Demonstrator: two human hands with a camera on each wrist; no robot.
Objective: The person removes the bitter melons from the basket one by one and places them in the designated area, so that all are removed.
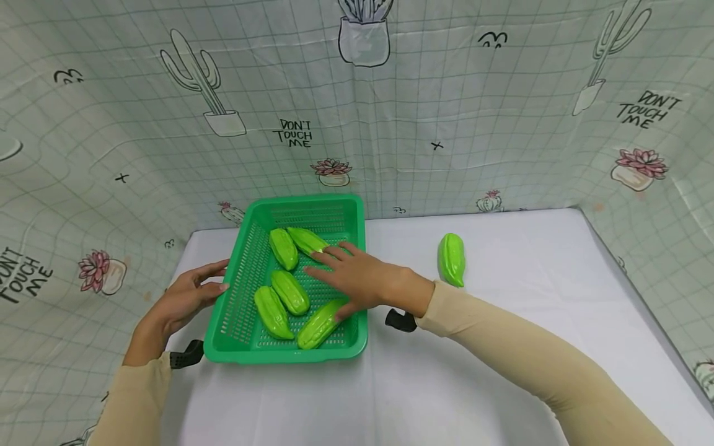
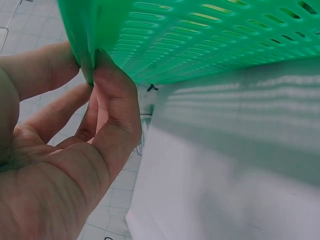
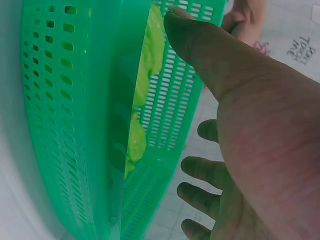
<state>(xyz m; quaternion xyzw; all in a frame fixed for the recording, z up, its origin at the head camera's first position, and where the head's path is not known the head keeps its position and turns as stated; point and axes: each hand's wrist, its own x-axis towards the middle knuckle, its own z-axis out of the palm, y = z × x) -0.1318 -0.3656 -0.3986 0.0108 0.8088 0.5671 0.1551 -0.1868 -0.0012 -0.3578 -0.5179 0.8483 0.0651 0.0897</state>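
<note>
A green plastic basket (image 1: 223,337) with slotted walls stands on the left part of the table, tilted slightly in the head view. Several shiny, ridged light-green gourds (image 1: 290,292) lie inside it. My left hand (image 1: 186,300) pinches the basket's left rim between thumb and fingers, as the left wrist view shows up close. Over the basket's right side, my right hand (image 1: 359,279) hovers with spread fingers and holds nothing. It partly covers the gourds at the back and front right. Another gourd (image 1: 452,259) lies alone on the table, right of the basket.
White cloth covers the table (image 1: 502,347). Behind it and at both sides hangs a gridded curtain (image 1: 413,111) printed with cacti and lettering. The basket's back edge stands close to the curtain. Black wrist mounts (image 1: 400,320) show at both sleeves.
</note>
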